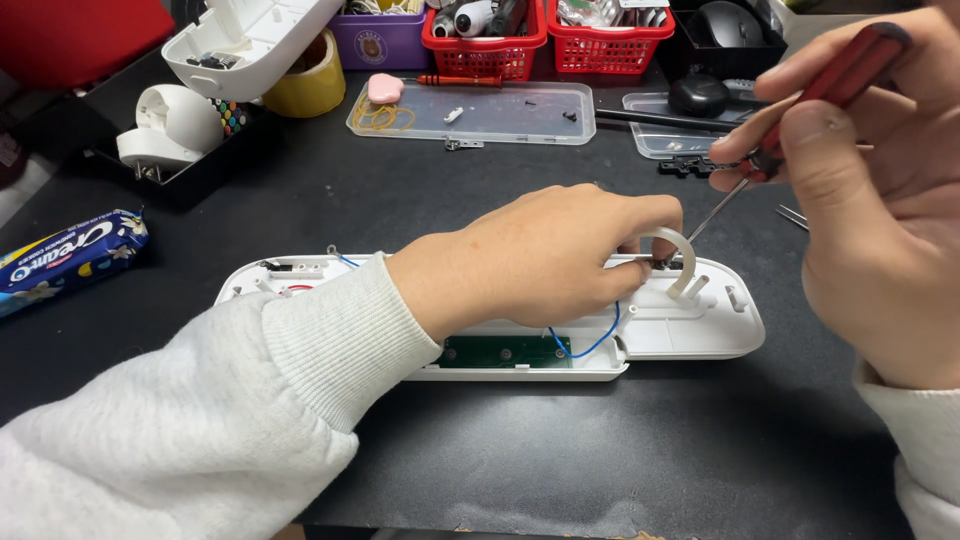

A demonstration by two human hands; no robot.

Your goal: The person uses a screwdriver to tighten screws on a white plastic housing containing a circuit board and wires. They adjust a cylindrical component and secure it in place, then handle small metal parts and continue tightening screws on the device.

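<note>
Screwdriver (790, 130) in right grip (860, 190), tip beside clip (685, 262).

surface: black matte tabletop (520, 450)
landmark: long white plastic housing (700, 335), lying open
far side of it: clear flat plastic tray (500, 118); yellow tape roll (310, 85)
far left: blue snack packet (60, 255)

Single view, from a camera worn on the person's head. It looks forward and steeply down over a black table (520, 440), from the near edge toward the far side, where red baskets (486, 40) line the top of the frame. It sits close: both forearms enter from the bottom corners, and the right hand (870, 200) fills the right edge. The opened white casing (690, 330) lies at centre.
</note>
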